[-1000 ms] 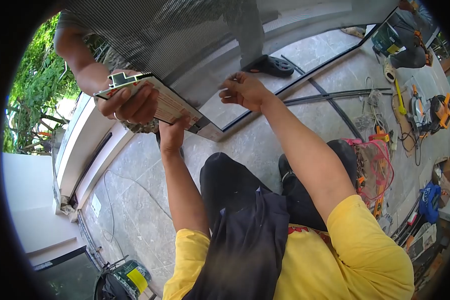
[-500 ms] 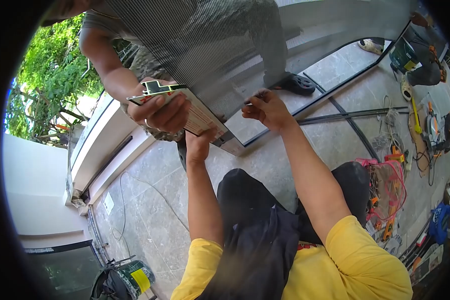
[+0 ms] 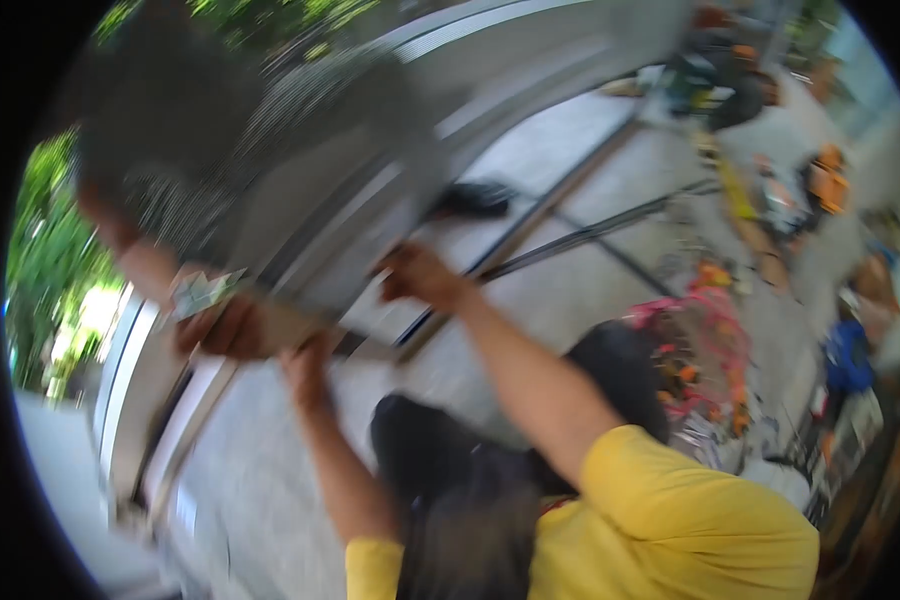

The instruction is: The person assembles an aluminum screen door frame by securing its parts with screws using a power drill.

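A dark mesh screen (image 3: 355, 185) with a metal frame bar (image 3: 288, 322) stands tilted in front of me. My left hand (image 3: 307, 365) is closed on the lower side of this bar, close to its corner. My right hand (image 3: 422, 275) is raised just right of the mesh, with its fingers curled together; blur hides whatever may be between them. Another person's hand (image 3: 225, 325) grips the bar's left end, where the pale cut profile shows. That person's body is partly seen through the mesh.
Long dark strips (image 3: 605, 228) cross on the grey tiled floor (image 3: 260, 460). At the right lie a pink net-like bag (image 3: 705, 345) with tools, a yellow tool (image 3: 735, 190), orange tools (image 3: 830, 180) and a blue item (image 3: 848, 358). Greenery shows beyond the ledge at left.
My view has swung to the right and blurred, so the screen and hands sit further left and lower in it. Both my hands keep much the same pose.
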{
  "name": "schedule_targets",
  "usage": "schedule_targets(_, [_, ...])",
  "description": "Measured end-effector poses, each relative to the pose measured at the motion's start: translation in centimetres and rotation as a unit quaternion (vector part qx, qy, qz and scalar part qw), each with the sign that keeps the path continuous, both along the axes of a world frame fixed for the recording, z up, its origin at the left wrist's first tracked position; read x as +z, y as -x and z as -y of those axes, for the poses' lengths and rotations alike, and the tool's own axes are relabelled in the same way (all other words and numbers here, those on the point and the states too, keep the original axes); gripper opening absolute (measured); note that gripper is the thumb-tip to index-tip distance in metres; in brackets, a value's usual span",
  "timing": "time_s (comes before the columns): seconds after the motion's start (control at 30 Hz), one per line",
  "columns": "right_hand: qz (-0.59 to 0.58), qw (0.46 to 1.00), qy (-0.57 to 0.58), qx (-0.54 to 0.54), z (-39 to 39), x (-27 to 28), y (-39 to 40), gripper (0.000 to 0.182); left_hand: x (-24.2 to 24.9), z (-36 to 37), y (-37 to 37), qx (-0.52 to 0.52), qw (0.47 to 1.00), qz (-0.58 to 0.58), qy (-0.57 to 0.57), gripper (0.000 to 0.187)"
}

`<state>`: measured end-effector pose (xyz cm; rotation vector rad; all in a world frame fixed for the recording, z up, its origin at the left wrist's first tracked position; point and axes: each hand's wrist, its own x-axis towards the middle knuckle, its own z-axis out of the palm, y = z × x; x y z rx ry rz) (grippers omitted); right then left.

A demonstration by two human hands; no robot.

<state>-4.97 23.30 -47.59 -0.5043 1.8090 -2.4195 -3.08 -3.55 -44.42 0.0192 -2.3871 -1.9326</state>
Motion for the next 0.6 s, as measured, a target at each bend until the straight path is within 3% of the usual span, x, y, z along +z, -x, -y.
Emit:
schedule_targets(0.03, [0.088,0.990,0.108,-0.038,0.2,0.9,0.0,0.023,-1.2,1.2,1.3,-0.042,0.997,0.012,0.071,0.019])
schedule_targets(0.07, [0.205,0.943,0.263,0.001,0.1,3.1,-0.7,0.024,-1.1,1.0,1.3,-0.038,0.999,0.021,-0.001,0.021])
schedule_targets(0.33, [0.216,0.917,0.334,0.022,1.0,4.6,-1.0,0.023,0.3,-0.2,0.7,-0.135,0.974,-0.044,-0.177,0.036])
schedule_targets(0.6, [0.186,0.937,0.295,0.021,1.3,4.4,-0.4,0.028,0.0,-0.1,0.9,-0.132,0.976,-0.039,-0.171,0.036])
